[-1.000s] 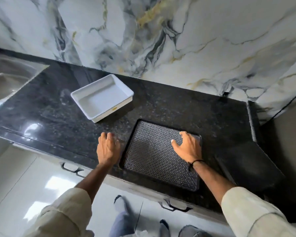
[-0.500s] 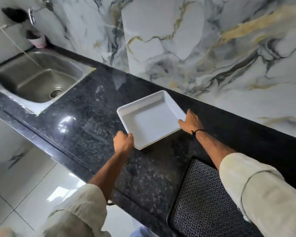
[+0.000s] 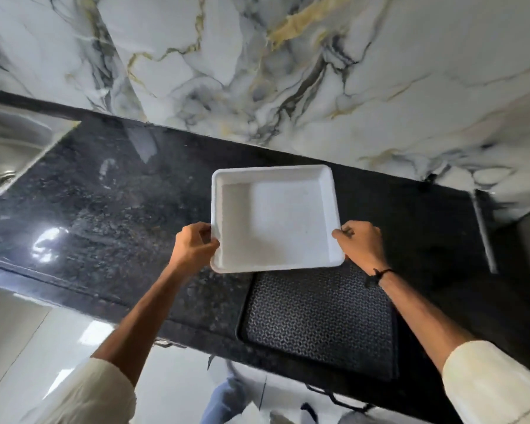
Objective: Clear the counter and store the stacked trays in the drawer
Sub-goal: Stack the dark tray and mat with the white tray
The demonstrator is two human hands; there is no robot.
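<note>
Over the black counter [image 3: 110,215], I see left hand [image 3: 193,249] and right hand [image 3: 361,243], arms outstretched, grasping the white tray's [image 3: 276,218] near corners, overlapping the dark patterned tray's [image 3: 318,322] far edge.

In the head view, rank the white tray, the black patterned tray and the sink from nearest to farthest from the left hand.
1. White tray: its left edge is gripped by the left hand, with the right hand on the opposite edge.
2. Black patterned tray: on the counter, below and to the right of the left hand.
3. Sink: far left end of the counter.
</note>
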